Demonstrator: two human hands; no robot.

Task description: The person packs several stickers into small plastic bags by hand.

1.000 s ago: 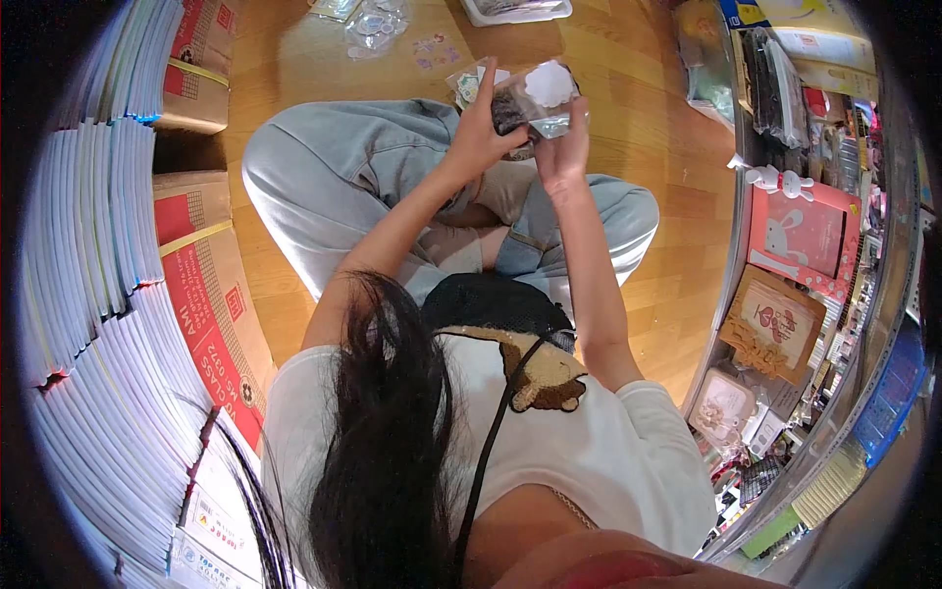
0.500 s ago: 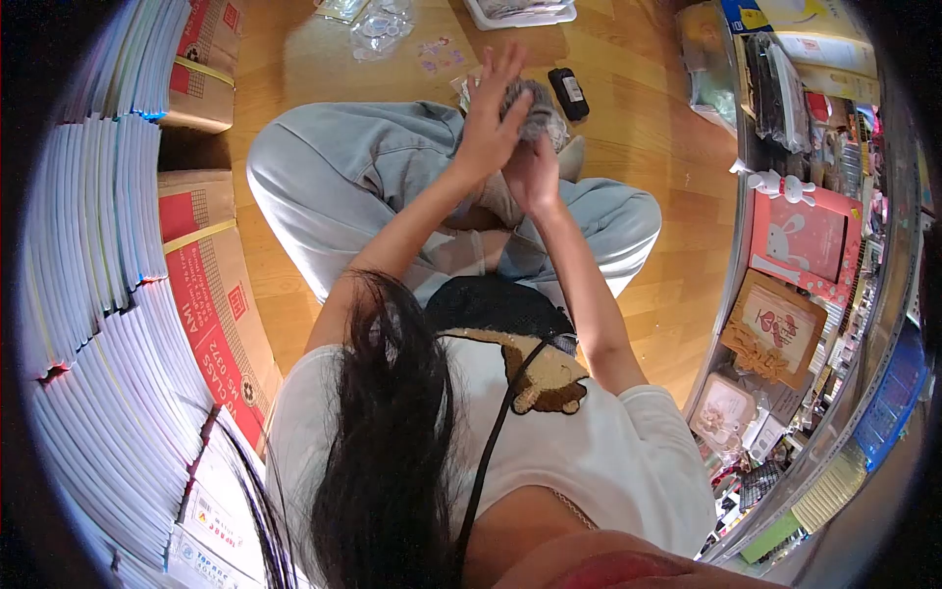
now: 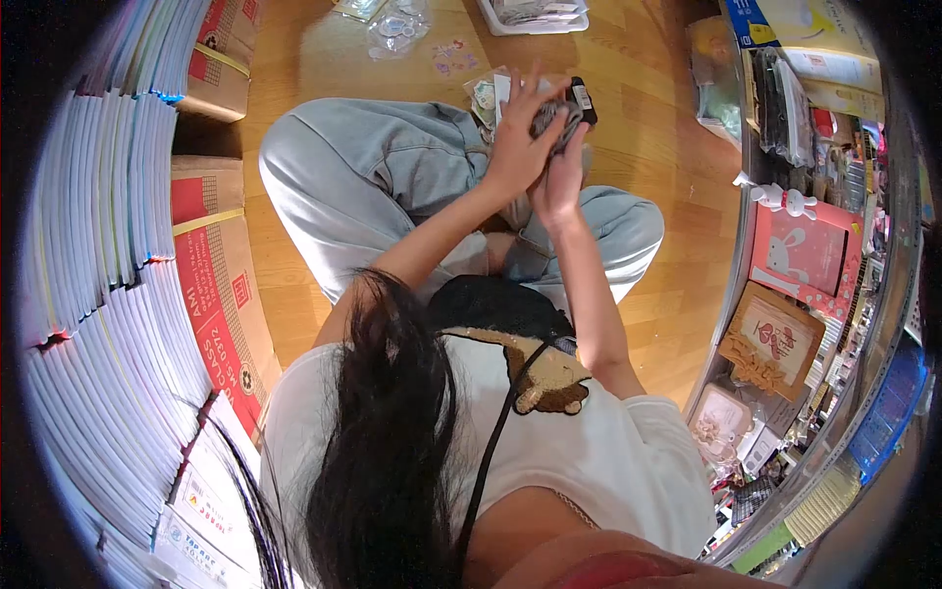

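Note:
A small grey cloth bundle (image 3: 556, 115), crumpled and perhaps knitted, sits between my two hands above my crossed legs. My right hand (image 3: 560, 185) is closed round it from below, and part of the bundle is hidden. My left hand (image 3: 518, 147) lies against its left side with fingers stretched out and apart. Just beyond the hands, a black item with a white label (image 3: 582, 94) rests on the floor. A clear packet (image 3: 485, 96) with pale pieces and a white card lies left of it, partly covered by my left hand.
Farther off are a white tray (image 3: 538, 27), a clear plastic bag (image 3: 397, 29) and a sheet of small stickers (image 3: 453, 57). Stacked notebooks (image 3: 113, 206) and red-brown cartons (image 3: 221, 285) line the left. A crowded shelf holds a pink frame (image 3: 805, 250) on the right.
Both hands and the grey bundle have shifted right and slightly nearer to me. The view has moved a little, and the packet and white card show more now.

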